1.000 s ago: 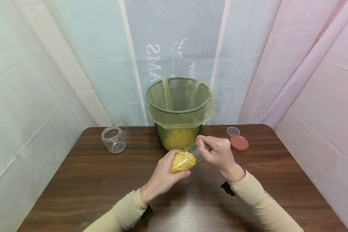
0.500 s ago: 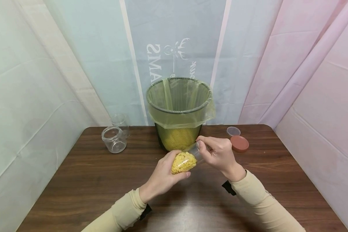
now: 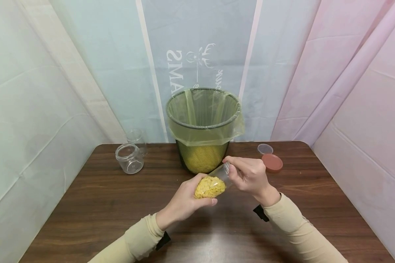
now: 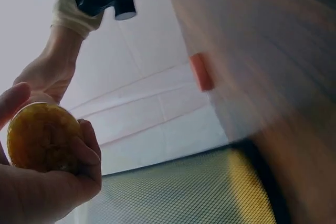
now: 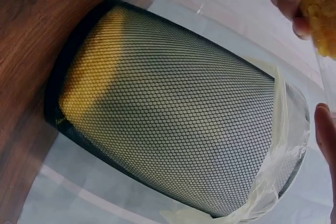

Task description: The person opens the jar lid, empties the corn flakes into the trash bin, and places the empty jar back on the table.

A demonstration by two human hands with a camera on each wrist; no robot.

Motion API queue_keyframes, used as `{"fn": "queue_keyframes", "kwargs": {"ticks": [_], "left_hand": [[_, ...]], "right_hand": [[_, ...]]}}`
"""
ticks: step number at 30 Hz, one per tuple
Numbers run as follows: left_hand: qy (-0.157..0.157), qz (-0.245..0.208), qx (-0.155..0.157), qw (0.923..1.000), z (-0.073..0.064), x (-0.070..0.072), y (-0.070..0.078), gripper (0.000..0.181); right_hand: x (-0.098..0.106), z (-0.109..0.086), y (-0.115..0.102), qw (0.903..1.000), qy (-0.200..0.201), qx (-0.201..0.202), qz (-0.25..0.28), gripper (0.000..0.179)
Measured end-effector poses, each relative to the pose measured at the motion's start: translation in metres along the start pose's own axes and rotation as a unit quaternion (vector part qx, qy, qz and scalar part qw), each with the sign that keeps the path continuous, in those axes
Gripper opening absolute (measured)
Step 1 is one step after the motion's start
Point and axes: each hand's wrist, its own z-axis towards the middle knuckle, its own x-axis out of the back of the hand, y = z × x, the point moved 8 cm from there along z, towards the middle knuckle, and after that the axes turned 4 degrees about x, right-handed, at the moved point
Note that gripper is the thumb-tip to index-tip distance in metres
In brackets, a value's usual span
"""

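A clear jar [image 3: 221, 174], part filled with yellow flaky pieces [image 3: 209, 187], is held tilted in front of the bin, its base toward my left. My left hand [image 3: 181, 200] grips it round the base end; the left wrist view shows the round bottom [image 4: 44, 137] with fingers curled about it. At the upper, mouth end my right hand [image 3: 248, 177] pinches the jar with thumb and fingers. In the right wrist view the flakes [image 5: 323, 14] show at the top right corner, and only part of the right hand [image 5: 326, 135] is in sight.
A mesh bin [image 3: 203, 155] with a pale yellow liner [image 3: 205, 135] stands just behind the hands, something yellow showing low inside. At the back left stand two clear jars, one wide [image 3: 130, 160], one taller [image 3: 135, 137]. A reddish lid [image 3: 272, 163] and clear disc [image 3: 265, 149] lie right.
The mouth end of the jar and my right hand have shifted slightly down and to the right, showing more of the jar's clear part. Both hands keep hold of it.
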Motion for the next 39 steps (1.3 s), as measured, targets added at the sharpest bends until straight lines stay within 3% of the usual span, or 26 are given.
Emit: {"fn": "queue_keyframes", "kwargs": {"ticks": [5, 12, 17, 22, 30, 35, 39], "left_hand": [[-0.025, -0.029, 0.011, 0.9992, 0.000, -0.001, 0.000, 0.046], [-0.075, -0.134, 0.019, 0.9880, 0.002, -0.004, -0.001, 0.039], [-0.084, -0.130, -0.004, 0.9879, 0.002, -0.005, 0.000, 0.037], [-0.081, -0.119, 0.002, 0.9896, 0.001, -0.006, -0.003, 0.037], [-0.049, -0.078, 0.014, 0.9956, 0.000, 0.000, -0.007, 0.042], [-0.020, -0.056, 0.027, 0.9979, 0.002, 0.004, -0.010, 0.043], [-0.008, -0.047, 0.027, 0.9985, 0.003, 0.006, -0.011, 0.045]], "right_hand": [[0.003, 0.002, -0.005, 0.9986, 0.015, 0.050, 0.005, 0.039], [0.005, 0.005, -0.014, 0.9928, 0.038, 0.104, 0.045, 0.043], [0.008, 0.004, -0.018, 0.9890, 0.053, 0.121, 0.065, 0.040], [0.006, 0.002, -0.017, 0.9886, 0.041, 0.120, 0.081, 0.040], [-0.002, -0.001, -0.010, 0.9927, -0.011, 0.060, 0.104, 0.042], [-0.006, 0.001, -0.003, 0.9931, -0.027, -0.034, 0.109, 0.045], [-0.010, -0.003, 0.005, 0.9851, -0.055, -0.118, 0.113, 0.039]]}}
